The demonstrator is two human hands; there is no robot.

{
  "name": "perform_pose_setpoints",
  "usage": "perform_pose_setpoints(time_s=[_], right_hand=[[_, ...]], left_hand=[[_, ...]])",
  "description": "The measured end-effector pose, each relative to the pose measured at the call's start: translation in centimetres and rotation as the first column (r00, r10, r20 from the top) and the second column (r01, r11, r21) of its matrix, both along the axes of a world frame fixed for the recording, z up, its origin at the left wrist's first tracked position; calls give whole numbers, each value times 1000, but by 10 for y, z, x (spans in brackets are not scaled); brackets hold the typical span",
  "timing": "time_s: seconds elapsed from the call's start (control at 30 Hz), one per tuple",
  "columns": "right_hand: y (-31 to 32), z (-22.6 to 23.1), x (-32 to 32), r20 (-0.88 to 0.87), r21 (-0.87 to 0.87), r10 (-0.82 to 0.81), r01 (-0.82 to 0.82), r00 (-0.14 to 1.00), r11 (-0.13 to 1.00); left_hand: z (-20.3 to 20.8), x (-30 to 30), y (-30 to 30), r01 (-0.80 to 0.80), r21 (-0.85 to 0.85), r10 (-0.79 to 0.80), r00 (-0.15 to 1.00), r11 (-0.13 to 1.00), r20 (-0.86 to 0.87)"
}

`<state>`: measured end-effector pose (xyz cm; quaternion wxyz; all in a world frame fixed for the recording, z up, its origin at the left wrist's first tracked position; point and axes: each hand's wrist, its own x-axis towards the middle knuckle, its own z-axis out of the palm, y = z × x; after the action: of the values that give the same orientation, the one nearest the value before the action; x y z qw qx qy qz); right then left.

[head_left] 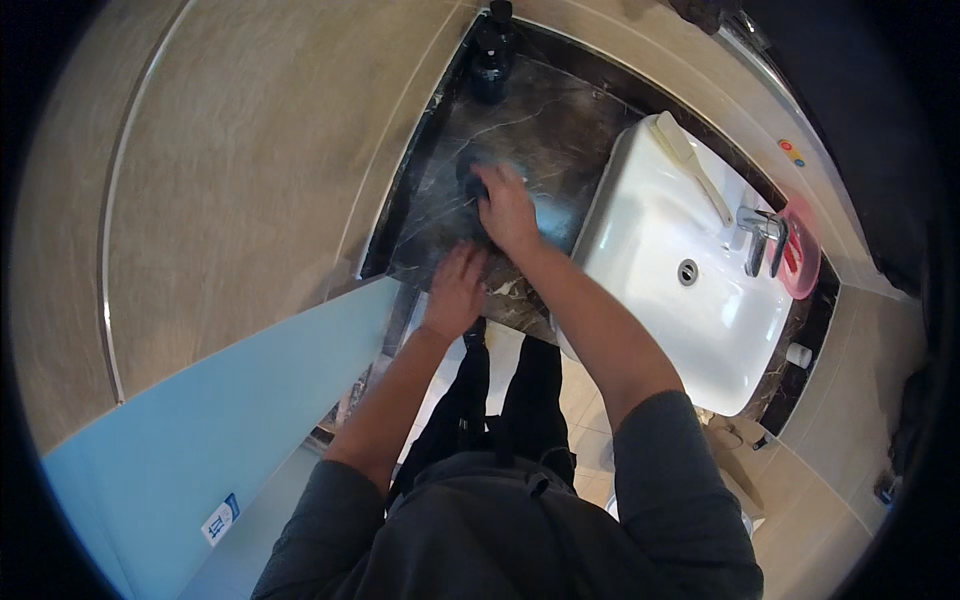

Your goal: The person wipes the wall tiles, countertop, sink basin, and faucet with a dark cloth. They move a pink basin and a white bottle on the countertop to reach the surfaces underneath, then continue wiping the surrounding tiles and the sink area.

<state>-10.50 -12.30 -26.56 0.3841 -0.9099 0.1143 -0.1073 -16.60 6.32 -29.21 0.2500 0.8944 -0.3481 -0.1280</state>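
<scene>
My right hand point(508, 210) is over the dark marbled countertop point(545, 115), its fingers closed round a small dark object point(467, 172). That object is nearly the colour of the stone, and I cannot make out its kind. My left hand point(458, 292) lies nearer to me at the front of the counter, fingers stretched forward and resting on the stone. It holds nothing that I can see. Two dark pump bottles point(489, 75) stand in the far left corner of the counter, beyond both hands.
Right of my hands is a white washbasin point(650, 300) with a chrome tap point(762, 235). A pale long-handled brush point(690, 165) lies on its rim. Beside the tap sits a pink dish point(803, 250). A light blue panel point(230, 430) stands at my left, below the tiled wall point(250, 180).
</scene>
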Motion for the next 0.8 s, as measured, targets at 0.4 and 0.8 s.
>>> perform_pose_setpoints(time_s=[0.4,0.8], right_hand=[[87,-17,76,501,249,-180,59,847,967],[87,-52,78,135,591,-299,166,945,790]], left_hand=[[56,55,31,-334,-225,360,929,915,89],[62,57,39,-278,-169,307,935,946,177]])
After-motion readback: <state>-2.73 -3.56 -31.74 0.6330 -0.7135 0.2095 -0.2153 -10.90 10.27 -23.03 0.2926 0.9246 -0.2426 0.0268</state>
